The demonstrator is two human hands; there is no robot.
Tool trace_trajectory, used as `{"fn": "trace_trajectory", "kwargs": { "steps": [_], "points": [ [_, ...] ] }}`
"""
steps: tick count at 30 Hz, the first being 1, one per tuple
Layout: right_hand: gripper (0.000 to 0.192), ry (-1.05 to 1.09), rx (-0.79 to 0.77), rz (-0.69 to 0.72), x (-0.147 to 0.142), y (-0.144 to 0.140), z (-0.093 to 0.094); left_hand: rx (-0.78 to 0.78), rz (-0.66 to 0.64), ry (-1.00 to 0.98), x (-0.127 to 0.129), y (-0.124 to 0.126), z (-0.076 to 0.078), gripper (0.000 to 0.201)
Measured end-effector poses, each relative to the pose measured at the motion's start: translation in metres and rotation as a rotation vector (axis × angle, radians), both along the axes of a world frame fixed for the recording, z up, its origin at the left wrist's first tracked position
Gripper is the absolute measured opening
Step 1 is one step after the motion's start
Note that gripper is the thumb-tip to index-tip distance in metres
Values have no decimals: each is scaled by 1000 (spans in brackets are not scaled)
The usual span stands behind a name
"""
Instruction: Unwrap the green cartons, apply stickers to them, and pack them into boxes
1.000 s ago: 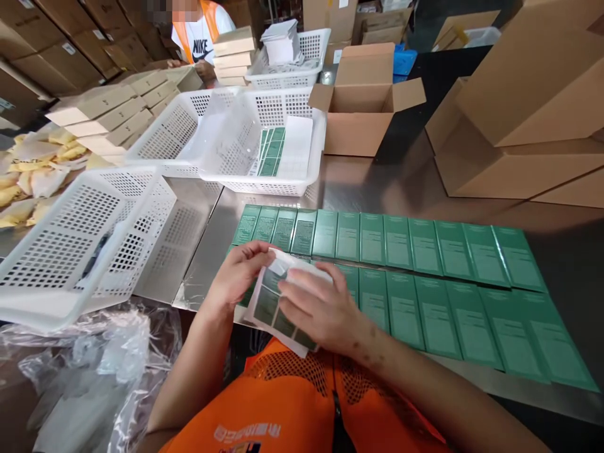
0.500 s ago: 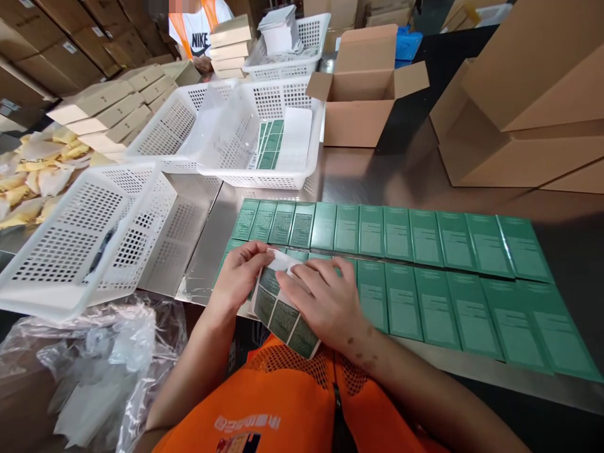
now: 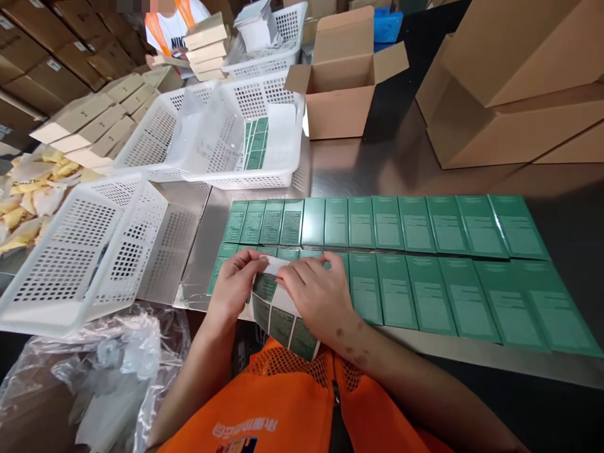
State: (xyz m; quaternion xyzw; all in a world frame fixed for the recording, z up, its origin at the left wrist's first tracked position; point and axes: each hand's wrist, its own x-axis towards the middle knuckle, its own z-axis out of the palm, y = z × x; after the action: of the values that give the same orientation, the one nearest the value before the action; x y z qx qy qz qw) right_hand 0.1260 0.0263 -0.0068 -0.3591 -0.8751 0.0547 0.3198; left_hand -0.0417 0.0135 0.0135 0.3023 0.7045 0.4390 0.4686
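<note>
A sheet of green labels with a white backing hangs between my hands, in front of my orange vest. My left hand pinches the sheet's upper left corner between thumb and fingers. Closed on its upper right edge is my right hand, whose fingers hide part of the labels. Just beyond lie two rows of flat green boxes, set side by side on the metal table. The few boxes at the left of the far row bear dark printed panels; those farther right look plainer.
White perforated baskets stand behind the boxes, one holding more green label sheets. An open carton and larger cartons are at the back right. A plastic-lined bin sits lower left. Another person stands across the table.
The view has shifted slightly, so the baskets and cartons sit farther left. My right fingers have drawn in closer to the sheet's top edge; both hands still hold it.
</note>
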Motion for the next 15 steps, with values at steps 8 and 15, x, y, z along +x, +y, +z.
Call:
{"fn": "trace_trajectory", "kwargs": {
  "steps": [8, 15],
  "points": [
    [25, 1, 159, 48, -3, -1, -2, -47, -3, -30, -4, 1, 4, 17],
    [23, 51, 192, 320, -3, -28, 3, -96, 98, -119, -33, 3, 9, 26]
  ]
}}
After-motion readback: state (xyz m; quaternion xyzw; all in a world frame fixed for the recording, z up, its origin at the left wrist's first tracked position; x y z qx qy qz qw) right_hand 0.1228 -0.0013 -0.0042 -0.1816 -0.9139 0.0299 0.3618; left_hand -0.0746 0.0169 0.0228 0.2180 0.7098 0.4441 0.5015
